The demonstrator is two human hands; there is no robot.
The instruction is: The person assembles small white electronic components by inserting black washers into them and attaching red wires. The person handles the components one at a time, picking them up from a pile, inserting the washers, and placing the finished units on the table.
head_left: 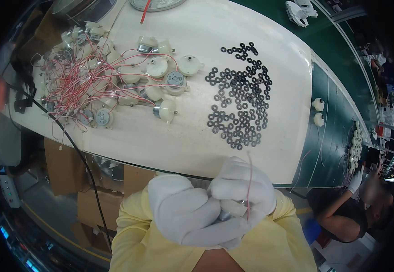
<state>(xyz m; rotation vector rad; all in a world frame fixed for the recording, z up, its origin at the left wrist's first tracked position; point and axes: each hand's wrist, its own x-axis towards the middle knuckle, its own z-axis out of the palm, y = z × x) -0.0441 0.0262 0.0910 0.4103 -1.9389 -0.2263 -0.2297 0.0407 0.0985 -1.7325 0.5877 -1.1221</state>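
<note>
White mat (169, 140) carries a motor pile (115, 81) with red leads, then black washers (242, 95). Below its edge, both gloved hands meet: left hand (183, 213) fingers curled, right hand (242, 195) fingers closed, pinching a small motor (231, 211) between them, mostly hidden. Red wire (250, 186) runs up over right fingers.

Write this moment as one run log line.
left hand: on motor | right hand: grips motor, red wire up | washers: on table
</note>
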